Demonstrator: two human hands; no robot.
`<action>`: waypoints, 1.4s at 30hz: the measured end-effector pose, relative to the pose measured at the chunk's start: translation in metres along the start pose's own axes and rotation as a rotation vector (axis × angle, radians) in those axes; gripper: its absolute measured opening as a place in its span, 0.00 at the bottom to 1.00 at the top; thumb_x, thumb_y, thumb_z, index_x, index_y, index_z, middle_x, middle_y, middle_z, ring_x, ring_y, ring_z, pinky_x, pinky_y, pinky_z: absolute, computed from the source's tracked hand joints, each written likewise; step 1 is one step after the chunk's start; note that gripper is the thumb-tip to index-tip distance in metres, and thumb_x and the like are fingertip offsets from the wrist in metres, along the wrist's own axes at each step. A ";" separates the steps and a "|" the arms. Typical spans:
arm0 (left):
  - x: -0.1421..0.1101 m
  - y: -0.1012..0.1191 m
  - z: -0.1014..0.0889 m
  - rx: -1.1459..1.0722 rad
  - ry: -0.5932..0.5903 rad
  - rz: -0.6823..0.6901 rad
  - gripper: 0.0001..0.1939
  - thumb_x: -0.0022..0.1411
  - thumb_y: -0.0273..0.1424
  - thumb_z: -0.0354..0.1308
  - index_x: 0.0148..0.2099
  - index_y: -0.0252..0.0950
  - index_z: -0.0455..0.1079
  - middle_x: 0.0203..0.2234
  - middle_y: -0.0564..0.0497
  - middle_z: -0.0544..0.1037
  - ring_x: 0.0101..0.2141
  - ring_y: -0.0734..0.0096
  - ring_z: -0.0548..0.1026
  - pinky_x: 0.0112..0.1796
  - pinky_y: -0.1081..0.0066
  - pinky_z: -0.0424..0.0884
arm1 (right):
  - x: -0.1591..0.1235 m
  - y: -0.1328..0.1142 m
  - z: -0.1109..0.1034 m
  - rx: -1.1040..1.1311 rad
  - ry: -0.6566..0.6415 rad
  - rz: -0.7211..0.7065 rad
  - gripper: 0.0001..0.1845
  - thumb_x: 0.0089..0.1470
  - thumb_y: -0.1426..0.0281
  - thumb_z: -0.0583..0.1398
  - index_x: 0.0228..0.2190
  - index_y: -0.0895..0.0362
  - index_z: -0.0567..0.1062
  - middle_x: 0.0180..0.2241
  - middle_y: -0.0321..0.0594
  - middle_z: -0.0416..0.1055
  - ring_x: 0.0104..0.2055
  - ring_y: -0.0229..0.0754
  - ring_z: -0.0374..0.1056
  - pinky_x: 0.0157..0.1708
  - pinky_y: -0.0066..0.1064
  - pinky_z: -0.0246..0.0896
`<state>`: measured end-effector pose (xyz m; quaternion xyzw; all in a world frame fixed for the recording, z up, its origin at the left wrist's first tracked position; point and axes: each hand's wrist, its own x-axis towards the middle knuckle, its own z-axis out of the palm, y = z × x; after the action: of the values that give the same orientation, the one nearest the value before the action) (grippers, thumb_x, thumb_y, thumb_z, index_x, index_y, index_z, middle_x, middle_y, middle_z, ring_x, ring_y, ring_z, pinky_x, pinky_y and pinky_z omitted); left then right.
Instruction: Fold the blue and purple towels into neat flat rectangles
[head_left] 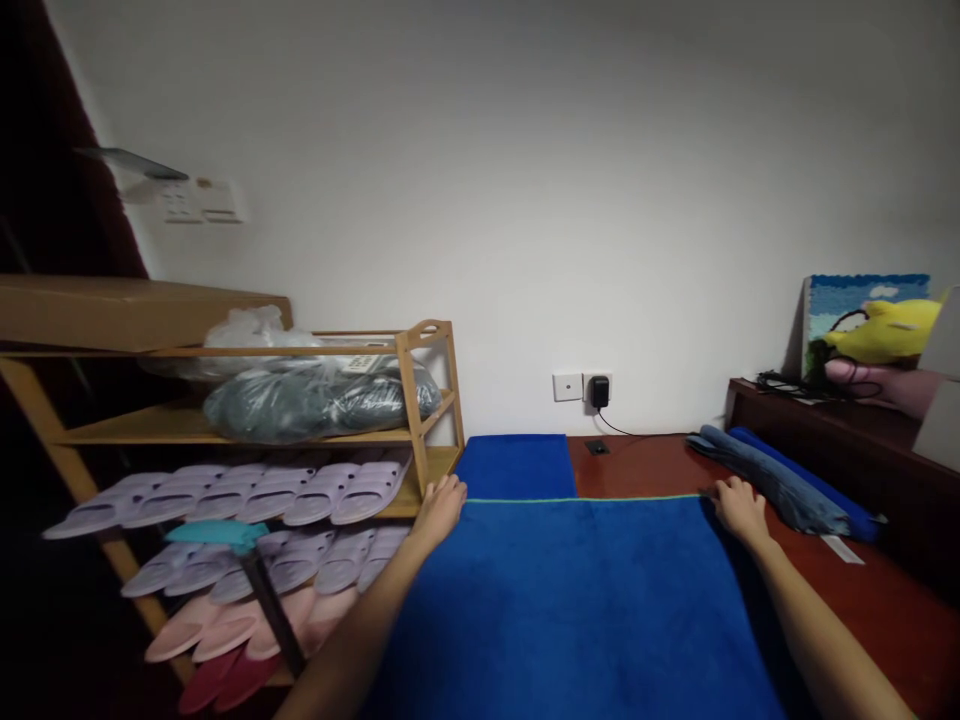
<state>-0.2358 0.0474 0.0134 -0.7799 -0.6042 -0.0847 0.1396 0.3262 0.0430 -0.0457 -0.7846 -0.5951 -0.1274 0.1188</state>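
A large blue towel [585, 600] with a thin green edge stretches between my two hands over a reddish-brown tabletop [637, 465]. My left hand [441, 505] is closed on its far left corner, near the shoe rack. At the far right corner, my right hand [739, 508] pinches the same edge. The green edge runs nearly straight from one hand to the other. Behind it, a second piece of blue cloth [517, 462] lies flat by the wall. The towel's near end runs out of view at the bottom.
At left stands a wooden shoe rack [412, 400] with several lilac slippers [277, 490], a plastic-wrapped bundle [315, 400] and a cardboard box [135, 310]. A black plug adapter [599, 391] sits in the wall. Rolled denim [772, 480] lies at right, beside a dark raised ledge [825, 425].
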 end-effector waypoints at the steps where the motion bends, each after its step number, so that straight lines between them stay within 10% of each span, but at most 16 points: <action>1: -0.001 0.000 -0.003 0.005 0.007 0.004 0.13 0.66 0.25 0.42 0.39 0.37 0.69 0.40 0.45 0.70 0.44 0.61 0.65 0.44 0.63 0.57 | 0.000 0.000 -0.003 -0.012 0.018 -0.025 0.14 0.60 0.68 0.48 0.40 0.57 0.71 0.45 0.50 0.64 0.48 0.51 0.58 0.43 0.41 0.52; 16: 0.021 0.028 -0.007 0.008 0.084 -0.275 0.21 0.64 0.22 0.37 0.54 0.30 0.63 0.44 0.36 0.72 0.45 0.54 0.71 0.43 0.58 0.64 | 0.008 -0.036 -0.014 0.130 0.037 0.110 0.23 0.62 0.65 0.40 0.46 0.60 0.68 0.41 0.52 0.73 0.42 0.49 0.70 0.38 0.37 0.57; 23: -0.005 0.052 0.030 -0.135 -0.099 -0.132 0.29 0.68 0.43 0.35 0.64 0.33 0.54 0.64 0.41 0.54 0.63 0.59 0.50 0.58 0.57 0.50 | 0.001 -0.028 0.013 0.196 -0.174 -0.154 0.32 0.59 0.50 0.42 0.57 0.52 0.62 0.61 0.41 0.56 0.63 0.45 0.49 0.58 0.41 0.47; 30: -0.006 0.049 0.016 -0.148 -0.182 -0.196 0.33 0.66 0.48 0.35 0.66 0.36 0.49 0.65 0.42 0.46 0.64 0.57 0.45 0.59 0.50 0.44 | 0.000 -0.023 0.014 0.148 -0.239 -0.074 0.40 0.57 0.44 0.39 0.62 0.54 0.54 0.65 0.46 0.42 0.67 0.47 0.35 0.62 0.48 0.35; 42: -0.120 0.034 0.008 -0.122 -0.036 -0.002 0.28 0.67 0.43 0.40 0.64 0.35 0.55 0.62 0.45 0.57 0.62 0.61 0.54 0.59 0.58 0.52 | -0.082 0.009 -0.023 0.223 -0.254 -0.254 0.37 0.58 0.46 0.41 0.62 0.49 0.53 0.65 0.40 0.43 0.67 0.45 0.38 0.62 0.44 0.38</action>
<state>-0.2340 -0.0684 -0.0346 -0.7879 -0.6009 -0.1077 0.0808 0.3125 -0.0410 -0.0524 -0.6950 -0.7099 0.0251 0.1117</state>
